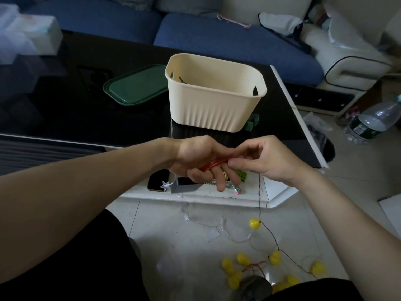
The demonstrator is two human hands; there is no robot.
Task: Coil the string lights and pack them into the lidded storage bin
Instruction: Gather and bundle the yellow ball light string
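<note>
Head view: the left hand (199,164) is palm-down with fingers curled, gripping a small red coil of wire (213,165) wound across them. The right hand (264,158) meets it at the fingertips, pinching the thin red wire of the string lights (259,192) that drops straight down from that pinch. Below both hands, the wire runs to yellow bulbs (254,223) scattered loose on the tiled floor (173,224), so most of the strand is not yet wound. A clear strand with a star light (165,185) hangs just under the left hand.

To do this step well, judged from here: keep light tension from the right pinch, lay each turn beside the last on the left fingers, and lift bulbs free before they snag each other.

Just beyond the hands, the cream storage bin (217,105) stands open on the black table (65,105); only a dark bit near its far wall shows, contents otherwise hidden. Its green lid (136,85) lies flat beside it, beyond the left hand.
</note>
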